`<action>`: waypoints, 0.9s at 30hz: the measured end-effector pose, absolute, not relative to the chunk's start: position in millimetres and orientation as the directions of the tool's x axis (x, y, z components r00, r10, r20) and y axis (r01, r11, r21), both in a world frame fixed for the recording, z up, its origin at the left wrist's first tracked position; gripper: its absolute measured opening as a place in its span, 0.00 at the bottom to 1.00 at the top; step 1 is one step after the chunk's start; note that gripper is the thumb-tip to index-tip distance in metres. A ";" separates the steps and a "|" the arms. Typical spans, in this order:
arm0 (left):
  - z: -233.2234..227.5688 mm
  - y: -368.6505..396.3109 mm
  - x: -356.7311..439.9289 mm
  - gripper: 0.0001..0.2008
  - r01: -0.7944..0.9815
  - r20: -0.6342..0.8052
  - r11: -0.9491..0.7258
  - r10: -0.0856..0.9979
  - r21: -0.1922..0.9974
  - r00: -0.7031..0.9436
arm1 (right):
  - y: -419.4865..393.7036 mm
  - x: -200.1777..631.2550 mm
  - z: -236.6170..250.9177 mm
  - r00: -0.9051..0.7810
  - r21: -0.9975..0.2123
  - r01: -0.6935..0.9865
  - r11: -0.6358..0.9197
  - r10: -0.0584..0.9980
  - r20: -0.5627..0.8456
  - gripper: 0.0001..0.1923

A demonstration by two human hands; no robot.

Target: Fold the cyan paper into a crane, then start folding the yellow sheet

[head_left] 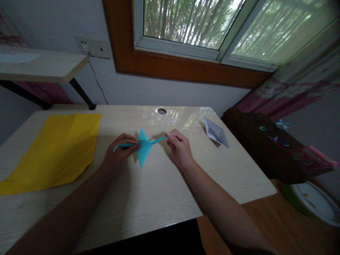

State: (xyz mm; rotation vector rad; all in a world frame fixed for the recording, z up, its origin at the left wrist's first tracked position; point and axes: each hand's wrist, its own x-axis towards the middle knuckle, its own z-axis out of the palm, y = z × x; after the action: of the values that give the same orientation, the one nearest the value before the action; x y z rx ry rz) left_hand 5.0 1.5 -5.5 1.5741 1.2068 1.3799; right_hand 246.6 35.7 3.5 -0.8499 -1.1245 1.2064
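Between my hands, above the middle of the desk, is a folded paper crane (143, 148) in light blue, with two pointed wings and a thin strip sticking out on each side. My left hand (120, 150) pinches it at the left, close to the body, and a curved strip pokes out past the fingers. With thumb and forefinger, my right hand (178, 143) grips the tip of the thin right-hand strip. The fingertips partly cover the points of contact.
A yellow paper sheet (61, 152) lies on the desk (159, 187) at the left. A folded white paper boat (216, 132) sits at the right, near the desk's edge. A raised shelf (53, 65) stands at the back left. Behind the desk is a window (186, 24).
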 end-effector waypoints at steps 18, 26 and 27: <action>-2.0 4.3 5.9 0.14 0.262 0.301 -0.258 0.944 0.930 -0.138 | 35.1 248.4 -2.2 -0.118 -0.970 -0.029 0.242 0.963 0.244 0.14; -4.2 4.3 6.0 0.13 0.258 0.310 -0.271 0.942 0.928 -0.127 | 28.9 242.2 6.0 -0.265 -0.915 0.111 0.388 0.899 0.349 0.10; -5.7 4.3 5.8 0.12 0.247 0.317 -0.284 0.942 0.926 -0.105 | 28.9 242.1 6.2 -0.260 -0.915 0.111 0.388 0.900 0.350 0.09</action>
State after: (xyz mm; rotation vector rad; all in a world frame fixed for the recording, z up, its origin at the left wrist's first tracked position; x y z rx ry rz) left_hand 5.8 4.3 -5.7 1.5456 1.3303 1.4320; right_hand 242.1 28.9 6.2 -0.9063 -1.6571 0.9991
